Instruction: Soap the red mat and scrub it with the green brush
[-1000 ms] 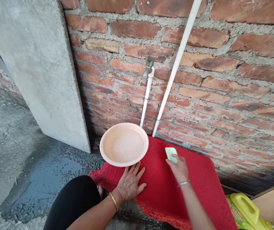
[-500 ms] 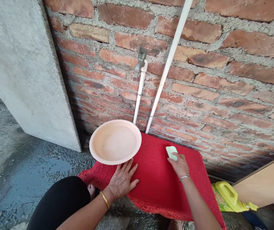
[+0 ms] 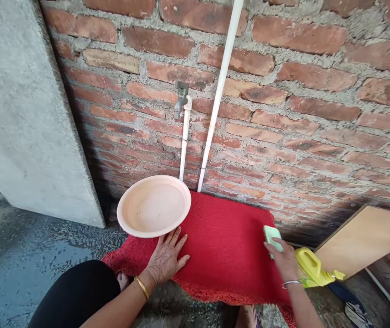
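Note:
A red textured cloth (image 3: 225,246) is spread over a low surface against the wall, its fringed edge hanging at the front. My left hand (image 3: 167,257) lies flat on the cloth, fingers spread, with fingertips by the rim of a pale pink basin (image 3: 154,207). At the cloth's right side, my right hand (image 3: 285,262) grips a pale green block (image 3: 272,237) with rounded corners. Whether it is a soap bar or a brush I cannot tell. The block's underside, against or just above the cloth, is hidden.
Behind stands a brick wall (image 3: 276,132) with white pipes (image 3: 215,109) and a grey tap (image 3: 181,98). A concrete slab (image 3: 41,114) leans at left above wet floor (image 3: 68,248). At right are a yellow jug (image 3: 312,269), a wooden board (image 3: 368,237) and a slipper (image 3: 357,314).
My right hand has moved right with the green block, from the cloth's middle right to its right edge. My left hand stays by the basin. The view has shifted somewhat.

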Tool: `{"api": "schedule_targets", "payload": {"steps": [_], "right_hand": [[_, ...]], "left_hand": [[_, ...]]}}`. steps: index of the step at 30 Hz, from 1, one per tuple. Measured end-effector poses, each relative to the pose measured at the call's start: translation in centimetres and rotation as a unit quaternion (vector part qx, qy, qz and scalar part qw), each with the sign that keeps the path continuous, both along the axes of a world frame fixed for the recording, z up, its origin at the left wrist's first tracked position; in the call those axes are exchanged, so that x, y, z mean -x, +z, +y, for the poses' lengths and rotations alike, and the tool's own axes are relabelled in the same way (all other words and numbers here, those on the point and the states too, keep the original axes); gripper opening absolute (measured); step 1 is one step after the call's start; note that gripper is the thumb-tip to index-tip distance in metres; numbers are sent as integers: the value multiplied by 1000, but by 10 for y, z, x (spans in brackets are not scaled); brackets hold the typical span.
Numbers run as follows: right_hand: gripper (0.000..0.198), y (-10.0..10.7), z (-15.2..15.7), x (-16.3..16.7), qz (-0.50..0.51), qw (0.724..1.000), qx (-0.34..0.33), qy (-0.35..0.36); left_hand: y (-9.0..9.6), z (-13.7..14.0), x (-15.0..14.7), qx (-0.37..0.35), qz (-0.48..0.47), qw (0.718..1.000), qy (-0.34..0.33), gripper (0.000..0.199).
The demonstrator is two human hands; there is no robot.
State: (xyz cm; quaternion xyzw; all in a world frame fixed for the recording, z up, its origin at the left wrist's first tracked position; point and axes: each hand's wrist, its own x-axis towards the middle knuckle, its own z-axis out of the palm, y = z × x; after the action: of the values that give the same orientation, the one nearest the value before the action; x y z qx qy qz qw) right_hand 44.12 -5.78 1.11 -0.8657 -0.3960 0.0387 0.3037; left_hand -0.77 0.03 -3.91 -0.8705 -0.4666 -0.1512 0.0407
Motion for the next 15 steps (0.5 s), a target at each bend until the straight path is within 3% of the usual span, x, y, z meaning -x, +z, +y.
{"api": "schedule_targets", "payload": {"steps": [3,6,11,15], "right_hand": [[45,-8,6,51,19,993,5,117],[36,-5,6,69,6,987,43,155],[39,8,-18,18,-3,995,95,41],[39,11,-52,-26,12,995,96,-40]], "left_hand": [[2,1,0,3,-4,1000,-1,62],[2,2,0,7,-5,1000,-1,61],[0,2,-2,5,-18,1000,4,60],[1,0,-6,16,-27,999,14,61]]}}
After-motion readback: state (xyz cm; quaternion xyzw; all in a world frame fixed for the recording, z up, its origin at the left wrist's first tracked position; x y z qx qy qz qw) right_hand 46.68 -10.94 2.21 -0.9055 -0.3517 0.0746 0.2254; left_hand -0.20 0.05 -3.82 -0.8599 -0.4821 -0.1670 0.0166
